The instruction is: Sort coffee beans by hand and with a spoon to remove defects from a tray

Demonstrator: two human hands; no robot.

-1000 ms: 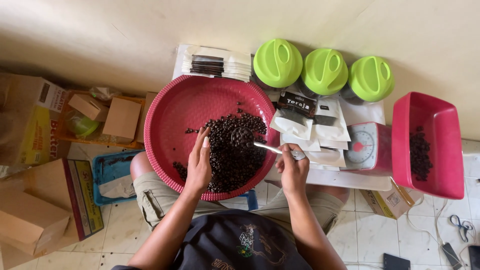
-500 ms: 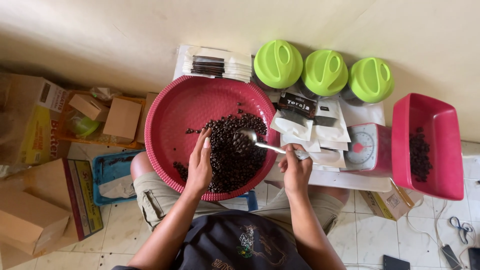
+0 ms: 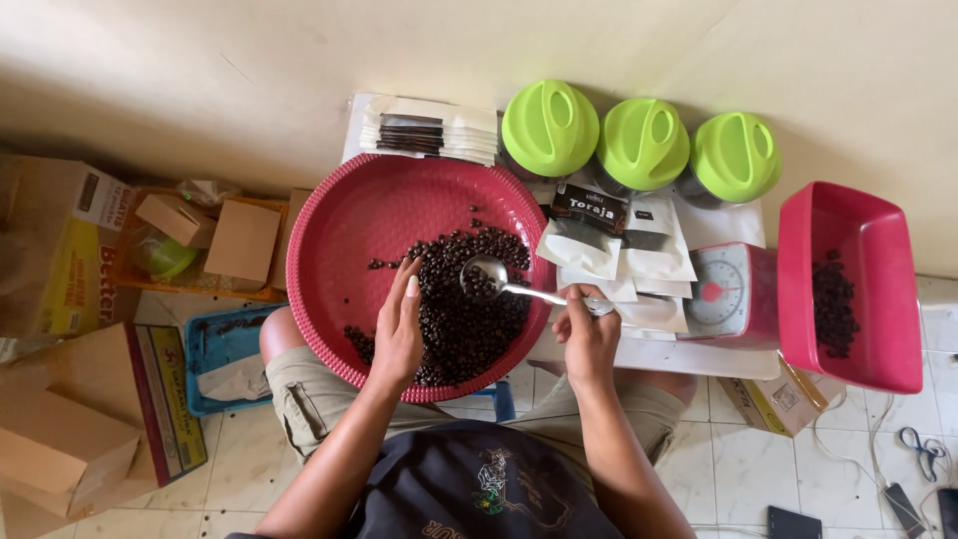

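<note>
Three green-lidded jars (image 3: 644, 143), kitchen scale (image 3: 720, 291), cardboard boxes (image 3: 60, 439), scissors (image 3: 920, 449).

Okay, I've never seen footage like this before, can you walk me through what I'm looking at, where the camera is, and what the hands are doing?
There is no machine here. The camera sits on a person's head and looks straight down at their own two hands. The right hand holds a metal spoon with a few dark beans in its bowl. The left hand rests flat among the dark beans heaped in a round red tray. Beyond it lie white pouches and three jars with green lids. To the right stands a dial scale carrying a red tub with more beans.
</note>
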